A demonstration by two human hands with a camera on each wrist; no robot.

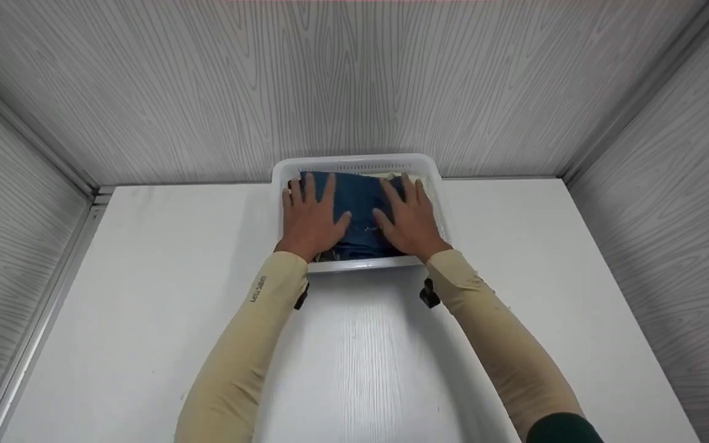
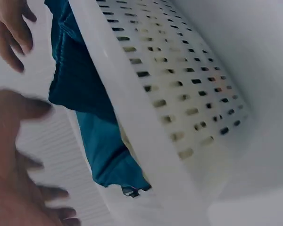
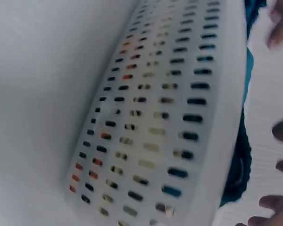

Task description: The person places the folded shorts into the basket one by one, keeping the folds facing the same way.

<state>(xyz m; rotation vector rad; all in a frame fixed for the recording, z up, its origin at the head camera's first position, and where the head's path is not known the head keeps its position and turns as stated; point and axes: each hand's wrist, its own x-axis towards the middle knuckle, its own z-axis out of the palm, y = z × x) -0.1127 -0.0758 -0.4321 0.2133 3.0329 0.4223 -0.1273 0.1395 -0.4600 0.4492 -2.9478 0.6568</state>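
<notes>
A white plastic basket [image 1: 354, 161] with slotted sides holds folded blue cloth [image 1: 357, 203]. Over the cloth's left part lies my left hand [image 1: 310, 223], its fingers spread and pointing away from me. My right hand [image 1: 412, 224] is spread the same way over the right part. In the left wrist view, the blue cloth [image 2: 106, 146] rises above the basket's rim, and both hands appear slightly apart from it. Slots in the basket wall [image 3: 146, 113] show pale, orange and dark patches inside in the right wrist view. What lies under the blue cloth is mostly hidden.
The basket stands at the back edge of a white table [image 1: 176, 277], close to a grey wood-grain panel [image 1: 354, 80]. Similar panels flank the table on the left and right. A small black device [image 1: 429, 294] sits at the right wrist.
</notes>
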